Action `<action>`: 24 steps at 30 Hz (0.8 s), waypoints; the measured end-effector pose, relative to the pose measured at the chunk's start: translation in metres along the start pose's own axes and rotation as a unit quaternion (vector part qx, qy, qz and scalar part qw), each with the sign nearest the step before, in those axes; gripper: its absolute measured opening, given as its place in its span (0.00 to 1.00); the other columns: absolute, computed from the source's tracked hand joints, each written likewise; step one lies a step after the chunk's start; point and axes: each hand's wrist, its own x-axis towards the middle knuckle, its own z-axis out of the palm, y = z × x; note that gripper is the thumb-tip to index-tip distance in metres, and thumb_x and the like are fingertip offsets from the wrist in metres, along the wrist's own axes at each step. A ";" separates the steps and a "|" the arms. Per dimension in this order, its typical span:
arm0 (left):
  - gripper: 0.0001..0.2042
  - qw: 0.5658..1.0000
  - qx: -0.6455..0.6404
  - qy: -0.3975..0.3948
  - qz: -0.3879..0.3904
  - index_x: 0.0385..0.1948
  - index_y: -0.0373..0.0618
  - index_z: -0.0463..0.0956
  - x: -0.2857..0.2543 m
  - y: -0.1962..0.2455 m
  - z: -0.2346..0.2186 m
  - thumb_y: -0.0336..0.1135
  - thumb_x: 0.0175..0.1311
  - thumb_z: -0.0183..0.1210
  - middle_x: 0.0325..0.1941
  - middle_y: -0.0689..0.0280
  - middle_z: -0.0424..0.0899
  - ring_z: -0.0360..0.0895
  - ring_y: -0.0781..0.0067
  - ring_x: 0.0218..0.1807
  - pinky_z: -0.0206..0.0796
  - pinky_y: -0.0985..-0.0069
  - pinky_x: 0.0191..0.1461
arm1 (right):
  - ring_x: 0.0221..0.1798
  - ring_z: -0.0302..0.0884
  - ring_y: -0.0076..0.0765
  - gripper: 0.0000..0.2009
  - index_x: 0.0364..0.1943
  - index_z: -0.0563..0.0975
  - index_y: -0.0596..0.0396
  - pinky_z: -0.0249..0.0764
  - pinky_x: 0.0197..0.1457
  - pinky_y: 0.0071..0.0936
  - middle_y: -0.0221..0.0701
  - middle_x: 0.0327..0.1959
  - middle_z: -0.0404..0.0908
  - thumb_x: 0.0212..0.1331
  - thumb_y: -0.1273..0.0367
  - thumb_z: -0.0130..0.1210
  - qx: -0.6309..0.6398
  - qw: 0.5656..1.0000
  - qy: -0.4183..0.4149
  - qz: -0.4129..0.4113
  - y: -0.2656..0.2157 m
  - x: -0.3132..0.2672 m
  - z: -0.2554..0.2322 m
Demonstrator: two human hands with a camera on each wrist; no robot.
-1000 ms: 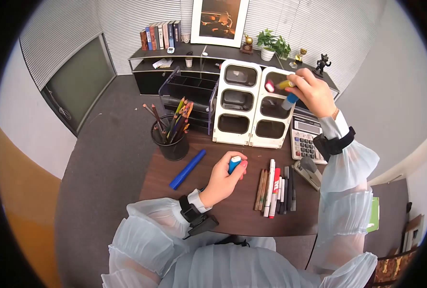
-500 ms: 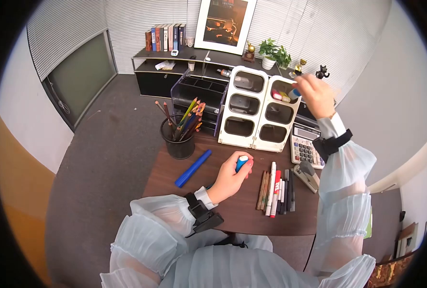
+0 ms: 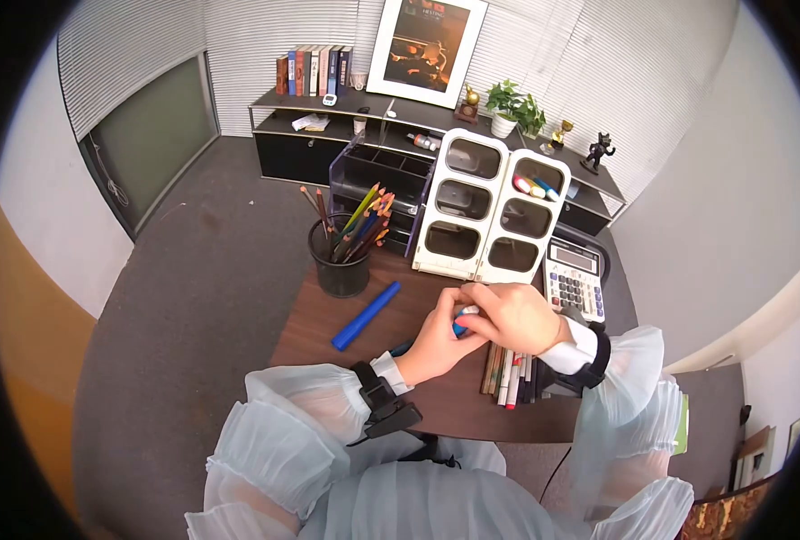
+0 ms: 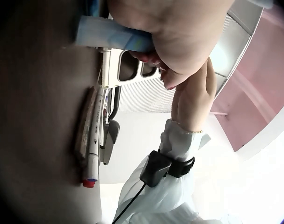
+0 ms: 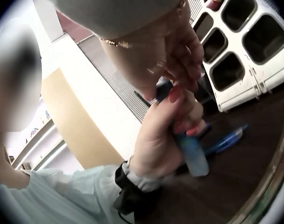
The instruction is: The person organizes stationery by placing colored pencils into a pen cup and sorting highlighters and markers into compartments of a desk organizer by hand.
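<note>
My left hand (image 3: pixel 436 340) grips a blue marker (image 3: pixel 460 326) upright over the brown desk (image 3: pixel 328 310). My right hand (image 3: pixel 501 315) has come down onto it, and its fingers pinch the marker's upper end. In the right wrist view the marker's barrel (image 5: pixel 192 154) sticks out below the left hand (image 5: pixel 163 135), and the right fingers (image 5: pixel 181 63) curl on its top. The left wrist view shows the barrel (image 4: pixel 109 35) under the left palm, with the right hand (image 4: pixel 193 93) just behind it.
A blue pen (image 3: pixel 365 315) lies to the left, near a black cup of coloured pencils (image 3: pixel 340 261). A white six-slot organiser (image 3: pixel 490 216) stands behind, with markers (image 3: pixel 533 187) in its top right slot. A calculator (image 3: pixel 574 277) and a row of pens (image 3: pixel 506 378) lie to the right.
My right hand left markers in the organiser's top right slot and came down to the blue marker in my left hand. The left hand has barely moved.
</note>
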 end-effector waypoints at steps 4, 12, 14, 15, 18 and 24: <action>0.27 0.999 -0.003 -0.033 -0.031 0.48 0.40 0.57 0.001 -0.007 -0.003 0.32 0.49 0.65 0.42 0.58 0.75 0.75 0.67 0.42 0.66 0.75 0.43 | 0.26 0.74 0.40 0.13 0.33 0.72 0.55 0.70 0.29 0.33 0.34 0.21 0.73 0.48 0.63 0.59 -0.023 0.995 0.014 -0.096 -0.003 -0.004 -0.001; 0.23 0.996 0.037 0.082 0.016 0.45 0.42 0.66 0.011 0.004 -0.012 0.34 0.48 0.65 0.42 0.63 0.74 0.71 0.72 0.42 0.63 0.73 0.46 | 0.23 0.68 0.36 0.11 0.32 0.74 0.55 0.65 0.27 0.30 0.31 0.21 0.71 0.46 0.67 0.62 -0.132 0.919 0.366 0.064 0.051 0.004 -0.081; 0.23 0.994 0.105 0.026 -0.017 0.44 0.40 0.67 0.012 0.015 -0.022 0.37 0.48 0.64 0.46 0.58 0.73 0.71 0.66 0.46 0.62 0.70 0.49 | 0.25 0.70 0.36 0.11 0.31 0.74 0.54 0.66 0.28 0.30 0.31 0.22 0.72 0.46 0.66 0.62 -0.185 0.903 0.381 0.068 0.073 0.015 -0.085; 0.23 0.994 0.109 0.022 -0.020 0.44 0.40 0.67 0.007 0.021 -0.027 0.37 0.48 0.64 0.46 0.58 0.73 0.71 0.66 0.46 0.62 0.70 0.49 | 0.26 0.71 0.36 0.10 0.31 0.74 0.54 0.67 0.29 0.30 0.30 0.22 0.73 0.47 0.66 0.61 -0.223 0.901 0.365 0.066 0.085 0.018 -0.084; 0.33 0.907 0.419 -0.044 0.007 0.52 0.37 0.62 -0.008 0.039 -0.047 0.48 0.47 0.64 0.58 0.51 0.63 0.63 0.50 0.58 0.56 0.64 0.59 | 0.29 0.72 0.36 0.12 0.32 0.75 0.51 0.69 0.33 0.31 0.29 0.23 0.73 0.48 0.62 0.60 -0.308 0.894 0.322 0.052 0.116 0.024 -0.075; 0.37 0.794 0.600 -0.075 -0.069 0.56 0.36 0.59 -0.040 0.031 -0.076 0.46 0.45 0.65 0.58 0.51 0.63 0.62 0.50 0.58 0.59 0.62 0.57 | 0.43 0.69 0.41 0.16 0.41 0.74 0.53 0.67 0.42 0.34 0.34 0.39 0.73 0.49 0.63 0.59 -0.283 0.893 0.348 0.032 0.100 0.020 -0.053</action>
